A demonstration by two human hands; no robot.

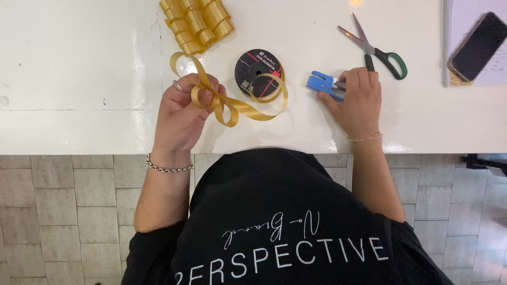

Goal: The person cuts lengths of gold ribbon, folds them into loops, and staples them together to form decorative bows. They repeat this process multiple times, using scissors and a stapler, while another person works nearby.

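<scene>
My left hand pinches a folded length of gold ribbon above the white table. The ribbon loops out to the right and runs over a black ribbon spool. My right hand grips a small blue stapler, which rests on the table to the right of the spool. A pile of gold ribbon loops lies at the table's far edge, above my left hand.
Scissors with black and green handles lie just beyond my right hand. A dark phone rests on papers at the far right. The table's near edge runs along my wrists, with grey floor tiles below.
</scene>
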